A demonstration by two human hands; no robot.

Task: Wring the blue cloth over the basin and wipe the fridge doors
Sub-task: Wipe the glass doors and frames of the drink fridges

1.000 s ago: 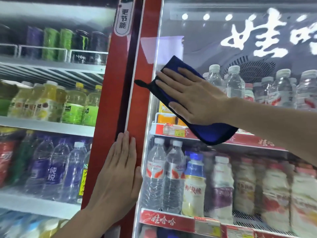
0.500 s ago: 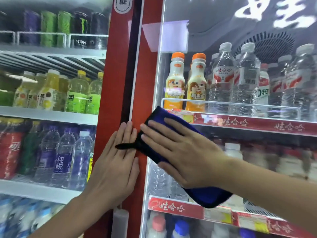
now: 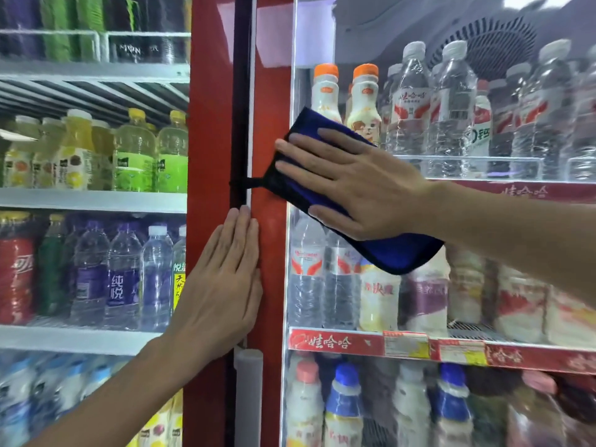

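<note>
The fingers (image 3: 306, 169) of the right hand (image 3: 364, 185) are straight and spread out. They lie flat on the blue cloth (image 3: 400, 253) and press it on the right fridge door (image 3: 272, 108). They do not curl round it. The cloth sits partly on the red edge of this door and partly on the glass. One corner sticks up above the fingers, and a folded end hangs out below the wrist. A thin black loop (image 3: 246, 182) on the cloth points left and reaches the dark gap (image 3: 240, 91) between the two doors.

The fingers (image 3: 240, 233) of the left hand (image 3: 222, 285) are straight and close together. They lie flat over the gap and the red edge of the left fridge door (image 3: 206, 124), just below the loop. This hand holds nothing.

Behind the glass by the cloth stand two bottles with orange caps (image 3: 364, 91) and many water bottles (image 3: 451, 108). A white handle (image 3: 248, 382) is just below the left hand
</note>
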